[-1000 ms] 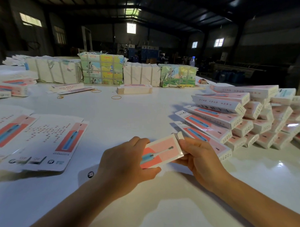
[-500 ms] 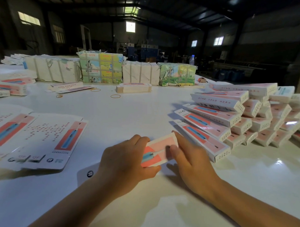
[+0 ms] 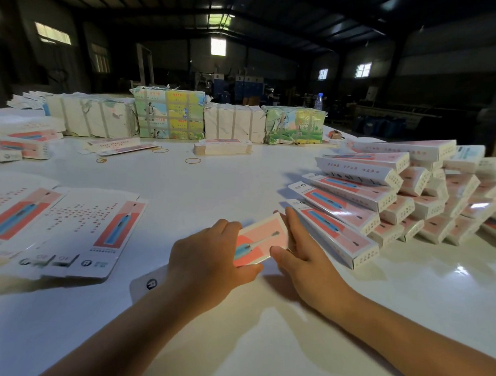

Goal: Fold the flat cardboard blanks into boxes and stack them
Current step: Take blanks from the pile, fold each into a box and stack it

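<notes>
- Dim warehouse surrounds a large glossy white table [image 3: 207,186], with small bright windows high in the far walls.
- At the near centre, a long narrow white cardboard box printed with a blue toothbrush on a coral panel [image 3: 260,240] is held just above the table, its far end pointing toward the right.
- The left hand [image 3: 210,261] grips the box's near end, fingers curled over the top edge and thumb beneath the lower edge.
- The right hand [image 3: 305,256] has its fingers straight, laid flat against the box's far end, thumb under the near corner; it presses rather than grips.
- Judging by this, the step in hand is closing the end flap. To do it well, the left hand should hold the box body square while the right pushes the flap fully home, without crushing the thin walls.
- Immediately right sits a slanting stack of finished pink-and-white boxes [image 3: 381,198], touching or nearly touching the right hand's fingertips; the new box would go there.
- On the left lie flat white unfolded blanks with the same toothbrush print [image 3: 93,227].
- At the far edge stand paper-wrapped bundles [image 3: 170,114], with loose rubber bands [image 3: 192,161] on the table and a clear water bottle [image 3: 318,101] behind.
- Writing: a small round logo shows on the blanks and boxes; the rows of small characters are too blurred to read.
</notes>
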Available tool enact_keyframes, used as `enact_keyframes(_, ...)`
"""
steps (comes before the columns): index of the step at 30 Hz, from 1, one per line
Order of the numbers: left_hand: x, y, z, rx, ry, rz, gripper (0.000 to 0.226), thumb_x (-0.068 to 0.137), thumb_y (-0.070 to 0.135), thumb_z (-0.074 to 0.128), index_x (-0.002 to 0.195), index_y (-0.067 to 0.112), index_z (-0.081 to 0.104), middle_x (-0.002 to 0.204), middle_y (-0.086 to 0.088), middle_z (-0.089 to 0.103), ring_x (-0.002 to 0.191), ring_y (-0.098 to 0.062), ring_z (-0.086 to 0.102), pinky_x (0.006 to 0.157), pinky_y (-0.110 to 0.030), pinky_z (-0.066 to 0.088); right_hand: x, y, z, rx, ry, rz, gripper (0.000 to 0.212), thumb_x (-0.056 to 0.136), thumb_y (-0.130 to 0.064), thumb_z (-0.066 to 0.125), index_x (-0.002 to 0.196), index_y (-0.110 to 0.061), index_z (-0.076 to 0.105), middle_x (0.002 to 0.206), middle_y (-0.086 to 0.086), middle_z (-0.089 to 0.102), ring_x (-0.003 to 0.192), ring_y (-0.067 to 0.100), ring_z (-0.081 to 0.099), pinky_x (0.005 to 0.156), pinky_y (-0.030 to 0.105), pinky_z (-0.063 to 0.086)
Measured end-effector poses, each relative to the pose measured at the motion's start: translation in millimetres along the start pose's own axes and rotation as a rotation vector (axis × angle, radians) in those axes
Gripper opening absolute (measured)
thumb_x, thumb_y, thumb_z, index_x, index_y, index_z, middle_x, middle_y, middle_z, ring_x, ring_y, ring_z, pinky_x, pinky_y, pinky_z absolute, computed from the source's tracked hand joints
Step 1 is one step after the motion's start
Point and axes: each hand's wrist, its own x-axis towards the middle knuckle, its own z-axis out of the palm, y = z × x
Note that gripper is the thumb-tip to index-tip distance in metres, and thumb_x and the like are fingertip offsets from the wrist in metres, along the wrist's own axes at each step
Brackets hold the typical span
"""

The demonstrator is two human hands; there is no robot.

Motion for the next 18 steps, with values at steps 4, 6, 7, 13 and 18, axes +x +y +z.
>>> enact_keyframes(4, 2.8, -2.0, 5.0, -0.031, -0.01, 0.004, 0.064, 0.076, 0.074, 0.046, 0.127, 0.035, 0.038, 0.122, 0.017, 0.054, 0.101, -0.006, 0.057, 0.069, -0.014, 0.04, 3.5, 0.7, -1.1, 0.002, 0.069, 0.032, 0.046, 0.097, -0.014, 0.049, 0.142, -0.018, 0.039, 0.136, -0.002, 0.055, 0.121, 0.01, 0.054, 0.106, 0.033, 0.041)
enact_keyframes(6, 3.6, -1.2, 6.3, -0.021, -0.006, -0.007, 0.065, 0.077, 0.072, 0.047, 0.128, 0.034, 0.038, 0.123, 0.016, 0.053, 0.102, -0.006, 0.057, 0.073, -0.016, 0.044, 1.3, 1.5, 1.2, -0.084, 0.061, -0.026, 0.028, 0.099, -0.018, 0.045, 0.125, -0.025, 0.053, 0.117, -0.008, 0.065, 0.108, 0.005, 0.061, 0.097, 0.028, 0.046)
enact_keyframes(7, 3.4, -0.3, 6.9, -0.016, -0.006, -0.017, 0.064, 0.077, 0.071, 0.048, 0.128, 0.033, 0.039, 0.122, 0.015, 0.054, 0.102, -0.007, 0.057, 0.074, -0.018, 0.046, 0.3, 1.4, 2.8, -0.092, 0.064, -0.059, 0.024, 0.099, -0.018, 0.045, 0.118, -0.03, 0.054, 0.112, -0.012, 0.067, 0.104, 0.003, 0.062, 0.094, 0.025, 0.047)
enact_keyframes(13, 5.1, -2.1, 7.0, -0.027, 0.048, -0.008, 0.063, 0.077, 0.069, 0.052, 0.126, 0.03, 0.043, 0.116, 0.013, 0.056, 0.097, -0.008, 0.057, 0.066, -0.014, 0.04, -1.1, 0.7, -2.0, -0.044, 0.0, -0.183, 0.029, 0.087, -0.031, 0.056, 0.114, -0.042, 0.051, 0.113, -0.022, 0.063, 0.11, -0.001, 0.057, 0.092, 0.012, 0.044)
enact_keyframes(18, 8.2, -13.2, 3.3, 0.03, -0.099, 0.06, 0.064, 0.077, 0.07, 0.051, 0.127, 0.033, 0.038, 0.122, 0.014, 0.053, 0.103, -0.006, 0.055, 0.076, -0.018, 0.045, 0.6, 3.5, -8.7, -0.281, -0.06, -0.23, 0.078, 0.087, -0.026, 0.066, 0.143, -0.041, 0.014, 0.14, -0.041, 0.027, 0.124, -0.021, 0.031, 0.104, 0.012, 0.035)
